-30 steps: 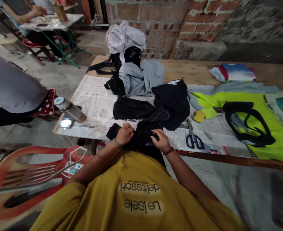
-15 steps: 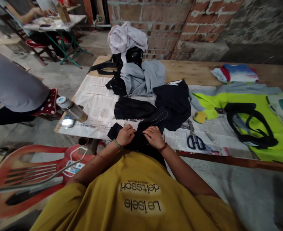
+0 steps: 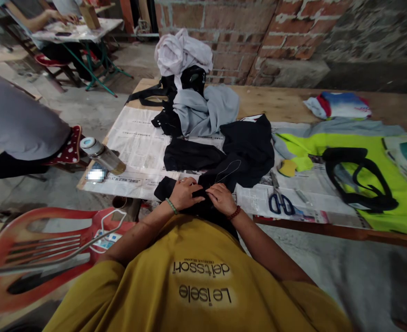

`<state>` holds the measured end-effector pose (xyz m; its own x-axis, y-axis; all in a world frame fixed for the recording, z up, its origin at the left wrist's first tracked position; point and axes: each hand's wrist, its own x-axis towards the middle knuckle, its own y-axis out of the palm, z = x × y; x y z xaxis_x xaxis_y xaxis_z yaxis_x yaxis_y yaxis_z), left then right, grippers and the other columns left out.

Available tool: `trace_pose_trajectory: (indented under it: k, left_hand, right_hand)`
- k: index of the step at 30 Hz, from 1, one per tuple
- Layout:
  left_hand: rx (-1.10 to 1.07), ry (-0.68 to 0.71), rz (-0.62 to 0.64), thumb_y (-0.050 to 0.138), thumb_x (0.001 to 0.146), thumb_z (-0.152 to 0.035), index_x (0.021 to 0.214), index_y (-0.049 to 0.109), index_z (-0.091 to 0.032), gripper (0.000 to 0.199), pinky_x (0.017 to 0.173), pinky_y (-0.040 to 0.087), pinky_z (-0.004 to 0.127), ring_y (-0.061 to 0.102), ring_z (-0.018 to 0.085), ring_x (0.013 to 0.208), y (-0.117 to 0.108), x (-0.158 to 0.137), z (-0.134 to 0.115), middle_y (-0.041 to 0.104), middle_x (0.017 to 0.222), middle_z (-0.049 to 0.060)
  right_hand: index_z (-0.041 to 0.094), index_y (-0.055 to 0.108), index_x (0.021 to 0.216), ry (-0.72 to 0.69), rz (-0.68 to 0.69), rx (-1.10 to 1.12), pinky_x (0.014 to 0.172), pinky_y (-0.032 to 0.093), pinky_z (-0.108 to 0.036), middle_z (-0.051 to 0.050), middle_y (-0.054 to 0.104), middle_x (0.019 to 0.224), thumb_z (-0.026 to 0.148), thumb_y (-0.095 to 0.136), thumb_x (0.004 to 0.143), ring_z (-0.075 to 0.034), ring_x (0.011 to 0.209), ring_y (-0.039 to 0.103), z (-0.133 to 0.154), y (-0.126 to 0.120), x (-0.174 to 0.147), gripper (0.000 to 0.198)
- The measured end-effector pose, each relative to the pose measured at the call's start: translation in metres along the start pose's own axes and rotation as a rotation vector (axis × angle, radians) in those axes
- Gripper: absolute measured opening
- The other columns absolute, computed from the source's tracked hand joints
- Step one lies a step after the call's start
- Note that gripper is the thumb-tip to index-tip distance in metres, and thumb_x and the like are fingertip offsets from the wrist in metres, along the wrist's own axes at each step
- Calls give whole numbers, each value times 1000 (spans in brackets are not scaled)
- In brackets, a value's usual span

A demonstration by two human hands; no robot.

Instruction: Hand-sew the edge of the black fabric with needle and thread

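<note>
A black garment (image 3: 208,210) lies bunched at the table's front edge, against my body. My left hand (image 3: 185,193), with a green bead bracelet, holds the cloth, thumb and forefinger pointing right and slightly apart. Close by on the right, my right hand (image 3: 221,197) has its fingertips pinched together over the same cloth. A tiny pale tip at those fingertips looks like a sewing needle; most of it is hidden. From there a fine pale thread (image 3: 236,167) loops over the dark cloth (image 3: 248,150) behind.
Blue-handled scissors (image 3: 281,204) and a yellow pad (image 3: 287,168) lie to the right, before a hi-vis garment (image 3: 393,216) with a black strap (image 3: 331,177). Left are a bottle (image 3: 103,156) and a red chair (image 3: 51,216). Grey cloth (image 3: 206,110) is piled behind. A person sits at left.
My left hand has shifted slightly right and loosened from a pinch, its thumb and forefinger now stretched towards my right hand. My right hand stays nearly where it was.
</note>
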<state>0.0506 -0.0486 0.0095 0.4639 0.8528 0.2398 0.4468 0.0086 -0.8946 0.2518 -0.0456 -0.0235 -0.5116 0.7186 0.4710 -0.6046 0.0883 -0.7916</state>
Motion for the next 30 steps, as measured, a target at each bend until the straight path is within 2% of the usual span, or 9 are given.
trace_pose_trajectory:
  k: [5,10,13,15,17,20,22,25,30]
  left_hand:
    - [-54,73,-2,53,87,-24,90,69,-18,17,77,47,28,58,15,81,16,6,-2,62,86,5]
    - [-47,29,-66,50,89,-27,94,69,-20,21,66,47,22,59,12,73,31,-2,-2,64,83,4]
    - [-22,76,-63,47,90,-29,97,69,-21,24,61,45,21,58,10,69,35,-8,0,63,81,3]
    - [9,125,-77,46,91,-30,95,70,-21,26,59,44,20,57,10,65,36,-11,1,63,77,3]
    - [50,168,-106,45,91,-30,92,70,-20,27,56,42,20,55,10,62,38,-13,2,61,71,3]
    - [103,233,-158,46,91,-26,91,70,-22,24,54,38,21,53,10,58,41,-14,2,58,65,2]
    - [134,257,-184,47,90,-24,90,69,-22,23,54,37,21,51,10,57,42,-14,1,57,64,1]
    - [165,267,-189,47,89,-24,88,70,-22,22,55,36,21,49,9,56,40,-14,-1,56,63,1]
    - [168,303,-221,46,90,-23,85,70,-21,25,55,36,22,47,9,55,36,-12,-2,53,62,0]
  right_hand:
    - [19,65,88,9,-12,32,78,45,-35,-6,63,80,20,45,89,-17,80,54,2,1,-1,20]
    - [19,64,90,53,-14,166,80,47,-34,-6,63,85,23,49,87,-17,84,56,4,-6,-2,16]
    - [20,63,95,216,-107,303,77,49,-30,-6,62,90,25,44,89,-15,85,58,-2,-12,-4,20]
    - [20,62,98,350,-168,355,72,49,-27,-4,62,87,25,40,91,-12,75,59,-8,-17,-6,24]
    - [21,57,112,444,-168,387,66,49,-24,-2,61,83,26,39,90,-9,63,57,-14,-21,-7,28]
    - [20,42,131,500,-97,403,60,47,-22,1,63,80,26,42,89,-8,53,54,-18,-26,-7,42]
    - [20,50,122,470,-24,354,60,46,-21,0,65,81,28,45,89,-8,55,56,-17,-28,-6,35]
    - [20,65,100,310,138,183,65,44,-22,-4,65,85,28,46,89,-11,66,60,-13,-32,-1,23]
    - [27,66,108,140,441,-109,64,38,-20,-4,61,84,26,45,90,-11,71,57,-7,-37,7,28]
